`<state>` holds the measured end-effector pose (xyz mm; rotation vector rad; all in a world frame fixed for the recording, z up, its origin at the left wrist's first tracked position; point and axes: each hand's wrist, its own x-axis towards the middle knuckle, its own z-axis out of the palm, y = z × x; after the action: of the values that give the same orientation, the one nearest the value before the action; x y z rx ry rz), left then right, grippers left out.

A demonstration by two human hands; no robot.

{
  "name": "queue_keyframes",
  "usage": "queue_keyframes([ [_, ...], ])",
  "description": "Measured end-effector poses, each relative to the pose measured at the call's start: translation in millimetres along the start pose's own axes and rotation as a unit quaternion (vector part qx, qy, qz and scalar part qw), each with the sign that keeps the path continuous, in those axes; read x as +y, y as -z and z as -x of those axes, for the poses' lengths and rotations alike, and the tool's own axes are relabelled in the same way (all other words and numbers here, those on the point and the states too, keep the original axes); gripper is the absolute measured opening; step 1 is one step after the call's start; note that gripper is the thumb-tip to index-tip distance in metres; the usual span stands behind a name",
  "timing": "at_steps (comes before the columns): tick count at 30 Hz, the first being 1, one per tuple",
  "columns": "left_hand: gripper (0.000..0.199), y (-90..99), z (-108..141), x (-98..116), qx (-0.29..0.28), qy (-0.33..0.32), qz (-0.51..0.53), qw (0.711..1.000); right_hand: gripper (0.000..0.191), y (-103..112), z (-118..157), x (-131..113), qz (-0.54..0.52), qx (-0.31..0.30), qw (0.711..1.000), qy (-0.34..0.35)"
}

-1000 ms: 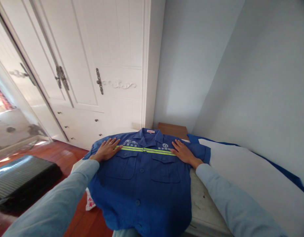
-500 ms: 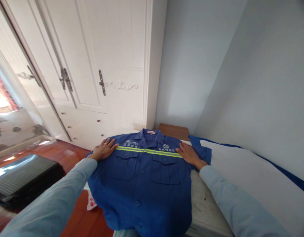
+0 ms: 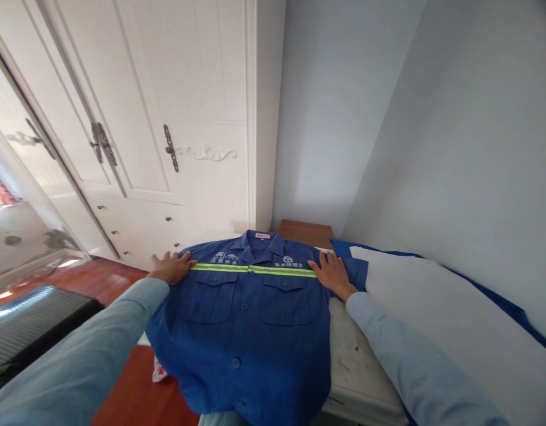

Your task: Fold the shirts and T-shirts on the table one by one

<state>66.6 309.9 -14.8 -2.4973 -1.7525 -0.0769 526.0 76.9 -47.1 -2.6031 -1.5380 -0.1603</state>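
Note:
A blue short-sleeved work shirt point(image 3: 250, 331) lies front up, buttoned, its collar pointing away from me. A yellow-green and grey stripe crosses its chest above two flap pockets, with white lettering over it. At the shirt's left shoulder edge rests my left hand point(image 3: 171, 267), fingers spread and touching the cloth. My right hand point(image 3: 333, 273) lies flat by the other shoulder, fingers apart, next to the sleeve. The left sleeve is mostly hidden under my hand and arm. Neither hand grips anything.
The shirt lies over a pale worn tabletop point(image 3: 361, 361). To the right is a white sheet point(image 3: 436, 319) with blue material under its edge. A white wardrobe point(image 3: 210, 89) stands ahead, beside a brown wooden block point(image 3: 306, 232). A dark ribbed suitcase point(image 3: 37, 325) sits on the red floor.
My left hand has shifted outward to the shirt's shoulder edge, its fingers now spread wider. My right hand stays on the shirt near the sleeve. The view has turned slightly right.

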Motion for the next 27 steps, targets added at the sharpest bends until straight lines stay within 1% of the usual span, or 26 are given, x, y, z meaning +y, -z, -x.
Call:
queue_keyframes([
  [2, 0.044, 11.7, -5.9, 20.3, -0.021, 0.020, -0.053, 0.998, 0.081, 3.2, 1.1, -2.5, -0.002, -0.039, 0.999, -0.003],
  [3, 0.040, 17.2, -7.3, 33.4, -0.016, 0.013, -0.070, 0.997, 0.081, 4.5, 1.2, -3.0, -0.003, -0.052, 0.999, -0.001],
  [4, 0.037, 21.9, -7.6, 48.0, -0.002, -0.009, -0.075, 0.997, 0.081, 5.5, 1.0, -3.3, -0.004, -0.057, 0.998, 0.000],
  [6, 0.039, 27.5, -5.5, 79.7, 0.029, -0.075, -0.065, 0.995, 0.081, 6.7, 0.6, -3.0, -0.008, -0.061, 0.998, 0.006],
  [8, 0.045, 27.0, -2.7, 109.8, 0.028, -0.142, -0.036, 0.989, 0.081, 7.0, 0.2, -2.2, -0.012, -0.066, 0.998, 0.016],
  [9, 0.049, 24.7, -2.2, 122.2, 0.024, -0.163, -0.016, 0.986, 0.081, 6.7, 0.1, -1.6, -0.012, -0.067, 0.997, 0.022],
  [11, 0.059, 17.0, -4.2, 138.4, 0.009, -0.169, 0.016, 0.985, 0.081, 5.3, -0.4, -0.3, -0.006, -0.066, 0.997, 0.029],
  [13, 0.068, 7.3, -10.0, 141.4, -0.019, -0.140, 0.042, 0.989, 0.081, 3.2, -0.9, 1.2, 0.003, -0.063, 0.998, 0.031],
  [15, 0.072, -2.4, -17.5, 133.6, -0.038, -0.108, 0.061, 0.992, 0.081, 1.3, -1.2, 2.7, 0.010, -0.060, 0.998, 0.034],
  [17, 0.072, -10.2, -24.6, 120.4, -0.034, -0.093, 0.074, 0.992, 0.081, -0.2, -1.1, 4.0, 0.015, -0.055, 0.998, 0.040],
  [19, 0.070, -15.1, -29.5, 107.8, -0.018, -0.088, 0.079, 0.993, 0.081, -1.3, -0.9, 5.0, 0.021, -0.046, 0.998, 0.045],
  [21, 0.067, -16.5, -31.8, 99.3, -0.009, -0.078, 0.083, 0.993, 0.081, -2.7, -1.2, 6.1, 0.024, -0.038, 0.998, 0.048],
  [23, 0.066, -15.0, -32.1, 95.3, -0.001, -0.068, 0.083, 0.994, 0.080, -4.4, -2.0, 7.5, 0.022, -0.032, 0.998, 0.051],
  [27, 0.065, -7.6, -30.5, 91.9, 0.025, -0.079, 0.074, 0.994, 0.078, -7.9, -3.9, 11.6, 0.022, -0.029, 0.997, 0.062],
])
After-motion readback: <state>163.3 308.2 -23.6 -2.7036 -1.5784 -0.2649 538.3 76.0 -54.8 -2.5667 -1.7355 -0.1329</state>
